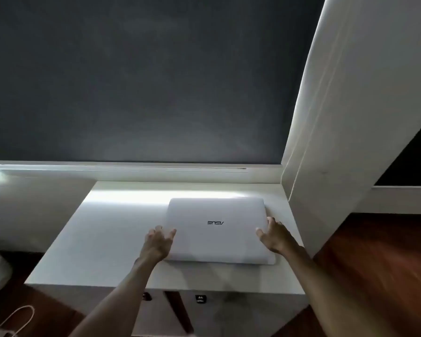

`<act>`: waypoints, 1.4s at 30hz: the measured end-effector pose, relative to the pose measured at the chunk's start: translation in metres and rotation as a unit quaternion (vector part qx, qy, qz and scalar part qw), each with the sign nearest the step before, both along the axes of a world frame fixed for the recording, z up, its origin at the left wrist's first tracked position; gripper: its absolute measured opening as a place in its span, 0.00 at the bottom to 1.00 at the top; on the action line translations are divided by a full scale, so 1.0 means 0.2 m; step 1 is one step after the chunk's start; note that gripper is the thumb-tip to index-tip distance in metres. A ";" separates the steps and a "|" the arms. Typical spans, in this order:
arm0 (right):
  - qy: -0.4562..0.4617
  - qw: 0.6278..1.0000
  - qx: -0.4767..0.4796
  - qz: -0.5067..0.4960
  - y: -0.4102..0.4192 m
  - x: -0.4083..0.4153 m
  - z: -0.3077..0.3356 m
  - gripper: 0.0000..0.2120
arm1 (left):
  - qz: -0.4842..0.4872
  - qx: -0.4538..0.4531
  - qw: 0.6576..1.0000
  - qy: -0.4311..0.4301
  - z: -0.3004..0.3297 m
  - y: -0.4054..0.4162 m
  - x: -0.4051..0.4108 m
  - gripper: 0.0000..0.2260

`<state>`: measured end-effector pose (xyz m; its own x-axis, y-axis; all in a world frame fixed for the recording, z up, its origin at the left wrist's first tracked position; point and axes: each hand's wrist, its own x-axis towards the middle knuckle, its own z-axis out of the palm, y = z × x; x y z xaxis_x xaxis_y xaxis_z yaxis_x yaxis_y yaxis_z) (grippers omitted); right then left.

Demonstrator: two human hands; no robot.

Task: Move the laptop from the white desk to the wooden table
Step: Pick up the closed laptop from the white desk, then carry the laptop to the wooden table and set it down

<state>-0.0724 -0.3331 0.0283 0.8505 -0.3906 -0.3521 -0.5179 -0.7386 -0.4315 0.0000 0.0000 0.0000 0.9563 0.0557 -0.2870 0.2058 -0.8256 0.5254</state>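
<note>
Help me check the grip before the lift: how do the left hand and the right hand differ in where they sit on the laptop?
The left hand sits at the laptop's left edge, near its front corner; the right hand sits at the right edge, farther back. The left hand's fingers curl just over the lid's edge, while the right hand's thumb lies on the lid with fingers at the side. Both are open, fingers spread, and the closed laptop lies flat on the white desk.

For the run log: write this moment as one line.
closed white laptop flat on white desk | left hand open at left edge | right hand open at right edge | not lifted
</note>
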 end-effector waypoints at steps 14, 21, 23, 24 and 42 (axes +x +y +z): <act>0.044 0.962 0.160 -0.216 0.04 0.13 -0.10 0.44 | 0.096 0.007 0.995 0.017 0.02 -0.09 0.11 0.38; -0.026 0.942 0.196 -0.270 0.04 0.08 0.00 0.48 | 0.095 -0.029 0.994 -0.035 0.08 -0.12 0.05 0.36; -0.054 0.939 0.189 -0.281 0.02 0.05 0.07 0.49 | 0.086 -0.048 0.994 -0.055 0.15 -0.15 0.08 0.34; -0.077 0.936 0.193 -0.285 0.01 0.04 0.10 0.50 | 0.082 -0.059 0.993 -0.064 0.20 -0.18 0.09 0.33; -0.414 0.829 0.140 -0.350 -0.73 -0.53 0.76 0.25 | -0.094 -0.265 0.930 -0.236 0.84 -1.22 0.06 0.27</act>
<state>-0.1783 -0.4788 0.1804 0.4454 -0.8919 0.0786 -0.2188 -0.1936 -0.9564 0.0124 -0.2440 0.1685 0.9613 -0.1559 0.2271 -0.2727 -0.4233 0.8639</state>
